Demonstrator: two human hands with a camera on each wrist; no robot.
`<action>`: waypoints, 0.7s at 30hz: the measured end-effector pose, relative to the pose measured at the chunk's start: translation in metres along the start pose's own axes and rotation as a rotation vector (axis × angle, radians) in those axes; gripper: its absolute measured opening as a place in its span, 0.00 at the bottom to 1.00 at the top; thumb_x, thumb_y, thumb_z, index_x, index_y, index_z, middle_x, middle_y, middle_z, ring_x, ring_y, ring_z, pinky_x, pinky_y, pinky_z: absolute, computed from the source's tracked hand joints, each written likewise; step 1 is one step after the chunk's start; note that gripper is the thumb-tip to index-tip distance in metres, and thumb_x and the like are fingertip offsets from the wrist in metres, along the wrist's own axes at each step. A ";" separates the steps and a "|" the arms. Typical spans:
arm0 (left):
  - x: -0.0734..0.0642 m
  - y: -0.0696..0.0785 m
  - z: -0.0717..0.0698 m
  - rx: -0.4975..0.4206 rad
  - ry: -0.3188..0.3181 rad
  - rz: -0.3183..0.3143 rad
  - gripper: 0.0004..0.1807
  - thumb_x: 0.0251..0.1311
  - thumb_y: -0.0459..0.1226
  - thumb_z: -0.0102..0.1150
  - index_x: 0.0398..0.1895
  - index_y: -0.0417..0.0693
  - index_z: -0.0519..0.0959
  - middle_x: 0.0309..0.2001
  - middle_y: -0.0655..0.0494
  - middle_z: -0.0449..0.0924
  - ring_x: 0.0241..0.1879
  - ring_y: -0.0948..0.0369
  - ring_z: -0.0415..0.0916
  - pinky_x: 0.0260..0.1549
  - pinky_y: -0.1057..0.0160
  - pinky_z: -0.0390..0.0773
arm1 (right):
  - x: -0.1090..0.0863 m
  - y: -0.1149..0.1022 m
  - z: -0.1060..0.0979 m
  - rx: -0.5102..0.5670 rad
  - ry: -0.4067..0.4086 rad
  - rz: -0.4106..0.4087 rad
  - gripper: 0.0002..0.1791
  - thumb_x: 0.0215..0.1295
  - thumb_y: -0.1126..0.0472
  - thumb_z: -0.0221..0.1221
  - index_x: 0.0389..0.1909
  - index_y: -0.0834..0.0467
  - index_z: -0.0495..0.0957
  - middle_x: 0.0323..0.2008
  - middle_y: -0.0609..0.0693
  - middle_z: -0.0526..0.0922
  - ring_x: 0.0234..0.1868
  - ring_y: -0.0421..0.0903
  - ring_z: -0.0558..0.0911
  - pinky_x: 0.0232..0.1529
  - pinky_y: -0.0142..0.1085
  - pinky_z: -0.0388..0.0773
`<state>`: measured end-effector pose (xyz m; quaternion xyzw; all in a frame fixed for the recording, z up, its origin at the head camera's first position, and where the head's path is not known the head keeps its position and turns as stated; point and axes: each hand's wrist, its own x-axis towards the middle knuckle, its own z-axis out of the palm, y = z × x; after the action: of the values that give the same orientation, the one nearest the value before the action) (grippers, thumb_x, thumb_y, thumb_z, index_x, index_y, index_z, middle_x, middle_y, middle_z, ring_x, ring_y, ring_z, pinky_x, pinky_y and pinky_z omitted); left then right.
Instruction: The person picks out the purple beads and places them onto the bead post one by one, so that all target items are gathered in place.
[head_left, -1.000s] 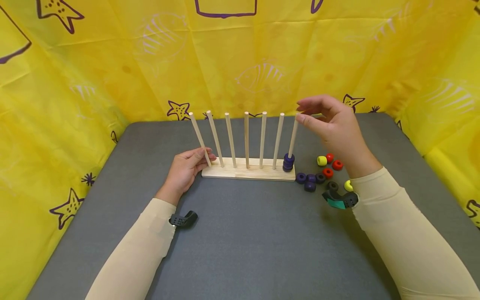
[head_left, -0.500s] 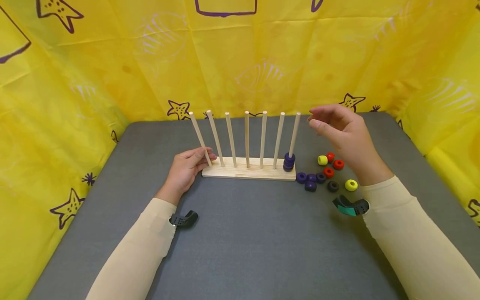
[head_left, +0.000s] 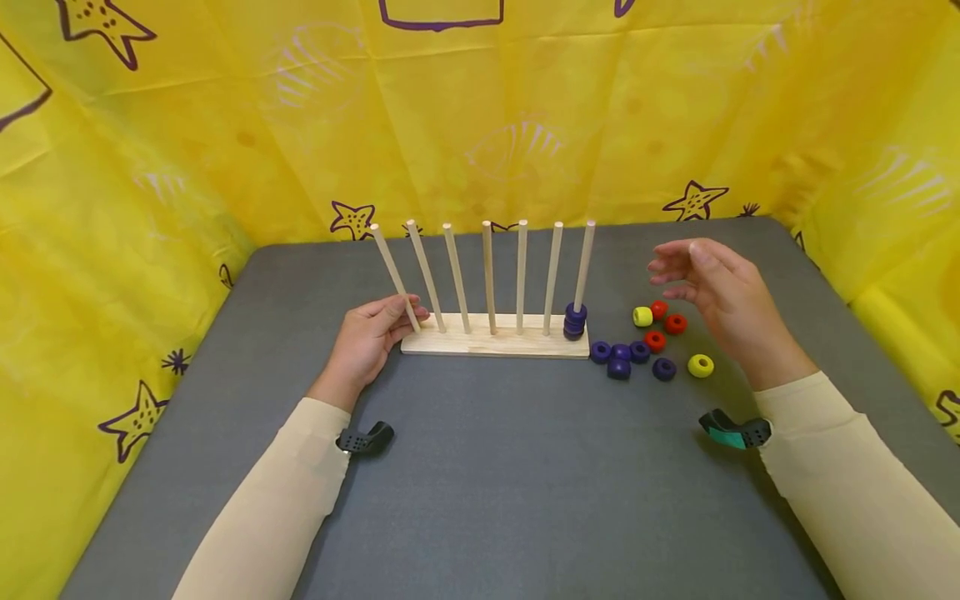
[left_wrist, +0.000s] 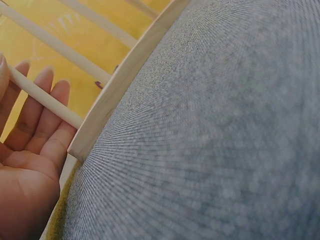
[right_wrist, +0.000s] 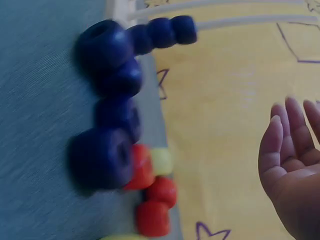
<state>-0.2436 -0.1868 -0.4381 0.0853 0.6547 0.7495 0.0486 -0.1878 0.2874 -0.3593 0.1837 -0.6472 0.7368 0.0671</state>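
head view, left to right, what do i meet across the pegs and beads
Six beadless pegs, blue bead stack on the seventh peg, huddled loose blue beads, separate blue bead, lone yellow bead.

Head view: high, facing forward-down; wrist views: close, tilted (all three share parts of rack [head_left: 506,344]).

Grey table [head_left: 510,483] with pegboard [head_left: 495,345], beads [head_left: 663,370]

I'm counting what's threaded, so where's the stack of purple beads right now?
In the head view, the purple stack sits low on the rightmost wooden peg, just left of the loose purple beads.
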 end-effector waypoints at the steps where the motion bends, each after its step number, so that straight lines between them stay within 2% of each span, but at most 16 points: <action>1: 0.000 0.000 0.000 -0.003 -0.002 0.000 0.30 0.84 0.40 0.57 0.68 0.15 0.72 0.50 0.45 0.88 0.53 0.54 0.88 0.58 0.58 0.83 | -0.002 0.002 -0.002 -0.002 -0.003 0.001 0.22 0.91 0.56 0.49 0.60 0.71 0.82 0.51 0.60 0.86 0.52 0.55 0.84 0.53 0.36 0.83; 8: -0.001 0.002 0.001 -0.016 0.000 0.000 0.29 0.84 0.39 0.57 0.67 0.16 0.73 0.49 0.46 0.89 0.52 0.54 0.88 0.57 0.58 0.84 | -0.010 0.017 -0.010 -0.040 -0.019 0.048 0.22 0.91 0.55 0.48 0.61 0.67 0.83 0.51 0.60 0.85 0.52 0.56 0.83 0.54 0.38 0.82; 13: -0.003 0.002 0.001 -0.003 0.001 -0.006 0.28 0.84 0.39 0.56 0.68 0.17 0.73 0.50 0.46 0.88 0.53 0.54 0.88 0.58 0.58 0.83 | -0.011 0.025 -0.009 -0.110 -0.053 0.123 0.19 0.91 0.54 0.49 0.60 0.61 0.84 0.52 0.57 0.86 0.53 0.54 0.83 0.54 0.36 0.83; 17: -0.003 0.002 0.000 -0.002 0.000 -0.003 0.29 0.84 0.40 0.56 0.68 0.17 0.73 0.51 0.45 0.88 0.54 0.54 0.87 0.58 0.58 0.83 | -0.012 0.032 -0.006 -0.237 -0.090 0.194 0.17 0.90 0.54 0.51 0.61 0.58 0.83 0.53 0.56 0.86 0.54 0.54 0.84 0.54 0.34 0.84; 21: -0.002 0.001 0.000 -0.007 -0.007 -0.001 0.29 0.84 0.40 0.56 0.68 0.17 0.73 0.51 0.44 0.88 0.54 0.53 0.87 0.58 0.57 0.83 | -0.014 0.040 -0.003 -0.374 -0.148 0.236 0.19 0.88 0.55 0.55 0.65 0.65 0.79 0.57 0.61 0.86 0.56 0.53 0.85 0.54 0.33 0.84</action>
<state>-0.2418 -0.1869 -0.4367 0.0874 0.6520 0.7514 0.0518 -0.1892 0.2859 -0.4019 0.1446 -0.7927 0.5912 -0.0340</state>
